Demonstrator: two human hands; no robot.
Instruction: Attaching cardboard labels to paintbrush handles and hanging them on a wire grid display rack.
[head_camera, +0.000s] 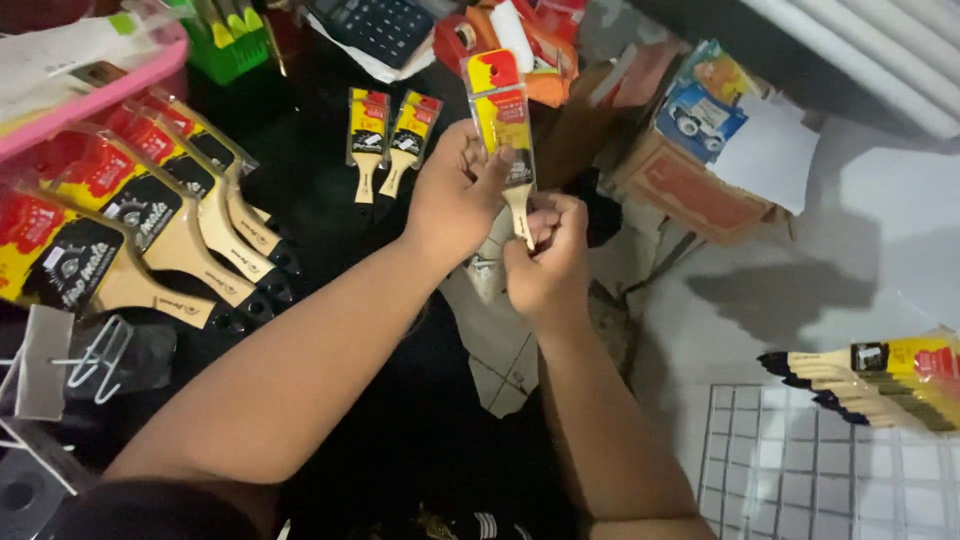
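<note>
I hold a small paintbrush (503, 118) upright in front of me; it has a pale wooden handle and a red and yellow card sleeve over its bristles. My left hand (455, 195) grips it at the ferrule, thumb on the sleeve. My right hand (548, 262) pinches the bottom of the wooden handle. Two more small packaged brushes (390, 140) lie side by side on the dark surface just left of my left hand.
Several large packaged brushes (150, 235) lie in a row at the left. A bundle of brushes (880, 385) rests on a white wire grid (800, 470) at the lower right. Cardboard boxes (690, 185), a calculator (380, 25) and a pink tray (90, 100) sit along the back.
</note>
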